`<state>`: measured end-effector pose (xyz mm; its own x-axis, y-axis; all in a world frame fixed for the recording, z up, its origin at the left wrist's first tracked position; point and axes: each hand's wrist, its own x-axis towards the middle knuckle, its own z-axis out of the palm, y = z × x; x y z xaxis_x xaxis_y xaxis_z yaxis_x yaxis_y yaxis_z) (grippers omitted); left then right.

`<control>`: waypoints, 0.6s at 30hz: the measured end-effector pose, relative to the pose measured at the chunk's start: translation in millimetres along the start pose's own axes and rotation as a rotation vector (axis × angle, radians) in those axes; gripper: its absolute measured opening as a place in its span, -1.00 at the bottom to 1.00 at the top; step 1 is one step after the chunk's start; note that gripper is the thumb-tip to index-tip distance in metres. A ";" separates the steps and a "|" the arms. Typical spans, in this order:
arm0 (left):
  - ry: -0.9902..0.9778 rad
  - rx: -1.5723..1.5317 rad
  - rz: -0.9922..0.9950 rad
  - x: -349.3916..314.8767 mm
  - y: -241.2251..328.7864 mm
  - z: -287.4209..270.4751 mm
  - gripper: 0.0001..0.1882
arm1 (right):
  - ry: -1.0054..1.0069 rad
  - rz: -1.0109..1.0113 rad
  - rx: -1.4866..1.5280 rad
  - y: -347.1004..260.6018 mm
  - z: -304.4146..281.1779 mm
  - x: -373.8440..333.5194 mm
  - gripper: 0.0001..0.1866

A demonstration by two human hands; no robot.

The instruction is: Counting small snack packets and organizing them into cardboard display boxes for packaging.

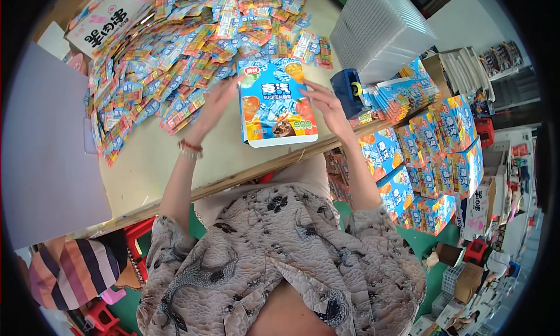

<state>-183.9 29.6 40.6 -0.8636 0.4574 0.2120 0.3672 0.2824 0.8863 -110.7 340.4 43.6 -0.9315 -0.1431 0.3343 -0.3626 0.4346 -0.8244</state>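
A blue candy box (274, 108) with fruit pictures lies on the table in front of me, a white flap along its near edge. Beside its left edge is my left hand (217, 105), slightly blurred, with fingers stretched out toward the box's upper corner. My right hand (328, 105) is at the box's right edge, its fingers extended and apart, tips at or very close to the cardboard. Neither hand is visibly wrapped round the box. A big heap of small colourful candy packets (192, 50) spreads beyond and left of my left hand.
A blue tape dispenser (351, 93) stands right of the box, beside a stack of clear plastic trays (379, 29) and flat blue cartons (405, 96). Filled-looking boxes (440, 155) are piled at the right. A grey panel (52, 143) borders the left; a person in stripes (76, 272) sits nearby.
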 end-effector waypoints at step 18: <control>0.227 0.004 -0.113 -87.1 73.4 36.5 -0.47 | -0.019 0.011 -0.225 -81.6 13.0 -38.2 -0.47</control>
<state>-69.1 41.2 72.2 -0.9546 0.2217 0.1991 0.2648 0.3249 0.9079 -45.8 298.9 92.2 -0.9365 -0.1529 0.3154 -0.3391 0.6233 -0.7047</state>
